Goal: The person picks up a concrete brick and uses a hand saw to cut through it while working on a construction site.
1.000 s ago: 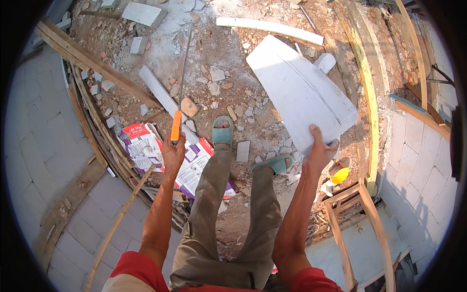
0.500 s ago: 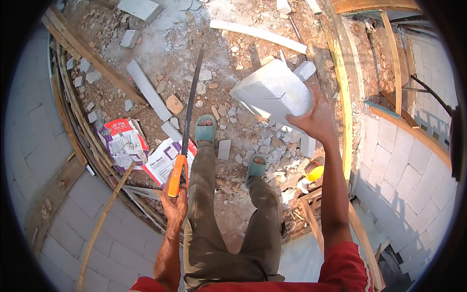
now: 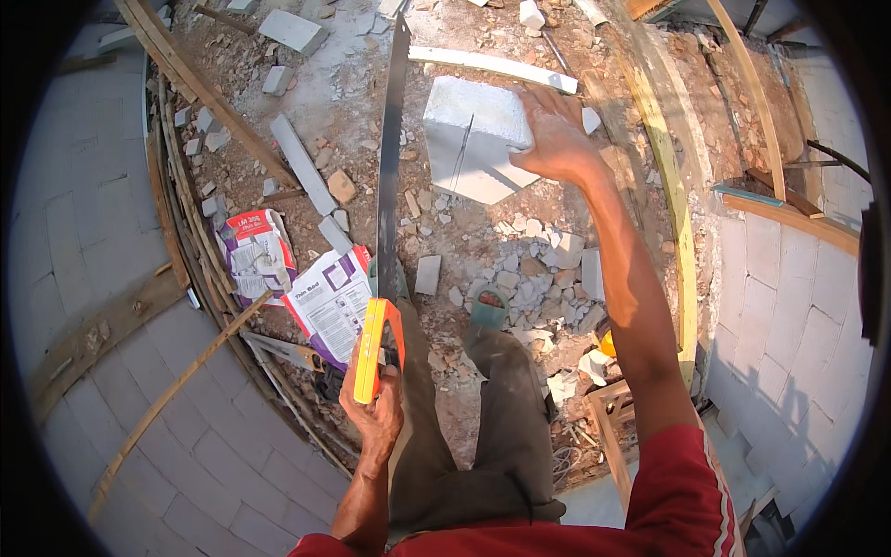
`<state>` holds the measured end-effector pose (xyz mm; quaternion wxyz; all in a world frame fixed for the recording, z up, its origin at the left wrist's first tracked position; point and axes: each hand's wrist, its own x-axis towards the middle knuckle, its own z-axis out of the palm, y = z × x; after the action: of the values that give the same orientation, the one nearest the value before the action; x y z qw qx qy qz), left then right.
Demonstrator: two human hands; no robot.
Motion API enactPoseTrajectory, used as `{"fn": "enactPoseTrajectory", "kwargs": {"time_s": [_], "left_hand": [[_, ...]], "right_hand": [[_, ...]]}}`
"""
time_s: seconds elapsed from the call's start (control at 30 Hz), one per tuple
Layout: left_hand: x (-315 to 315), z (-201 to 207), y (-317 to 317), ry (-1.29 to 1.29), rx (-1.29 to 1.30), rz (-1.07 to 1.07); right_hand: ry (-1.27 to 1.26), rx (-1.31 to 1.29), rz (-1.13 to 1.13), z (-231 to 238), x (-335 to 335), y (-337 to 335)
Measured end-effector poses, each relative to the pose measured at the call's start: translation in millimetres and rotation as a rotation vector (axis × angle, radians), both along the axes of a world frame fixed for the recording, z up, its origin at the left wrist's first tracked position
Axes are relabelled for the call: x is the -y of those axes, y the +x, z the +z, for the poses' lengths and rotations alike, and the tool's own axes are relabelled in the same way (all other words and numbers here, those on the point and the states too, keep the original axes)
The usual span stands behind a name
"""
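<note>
My left hand (image 3: 376, 413) is wrapped round the orange-yellow handle of a handsaw (image 3: 391, 200). Its long dark blade points away from me, just left of a pale concrete block (image 3: 478, 158), with a gap visible between them. My right hand (image 3: 555, 137) grips the block's right end, fingers over the far top edge and thumb on the near side. Thin dark lines run down the block's near face. Whether the block rests on the ground or is held just above it, I cannot tell.
Broken block pieces (image 3: 534, 269) lie around my sandalled feet. Two torn paper bags (image 3: 325, 302) are on the left, near a wooden beam (image 3: 209, 93) and a narrow block strip (image 3: 303, 165). A timber plank (image 3: 680, 223) runs along the right, with block walls on both sides.
My right hand has moved the block farther away and leftward, turning it. The saw in my left hand has shifted right and now stands more upright in the picture, nearer the block.
</note>
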<state>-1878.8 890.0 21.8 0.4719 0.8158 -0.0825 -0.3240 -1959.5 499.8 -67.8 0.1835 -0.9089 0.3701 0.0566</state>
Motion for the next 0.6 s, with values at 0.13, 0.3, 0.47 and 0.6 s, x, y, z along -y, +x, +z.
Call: {"fn": "enactPoseTrajectory", "kwargs": {"time_s": [0.13, 0.3, 0.47, 0.6], "left_hand": [[0, -4, -20, -0.051, 0.084, -0.007], [4, -9, -22, -0.016, 0.165, -0.112], [14, -24, -14, -0.208, 0.310, -0.216], [17, -35, -6, -0.244, 0.255, -0.285]], "right_hand": [[-0.029, 0.167, -0.112, -7, -1, 11], [-0.080, 0.281, -0.241, -24, 4, 24], [-0.202, 0.285, -0.192, -25, 7, 22], [-0.261, 0.275, -0.186, -32, 14, 21]]}}
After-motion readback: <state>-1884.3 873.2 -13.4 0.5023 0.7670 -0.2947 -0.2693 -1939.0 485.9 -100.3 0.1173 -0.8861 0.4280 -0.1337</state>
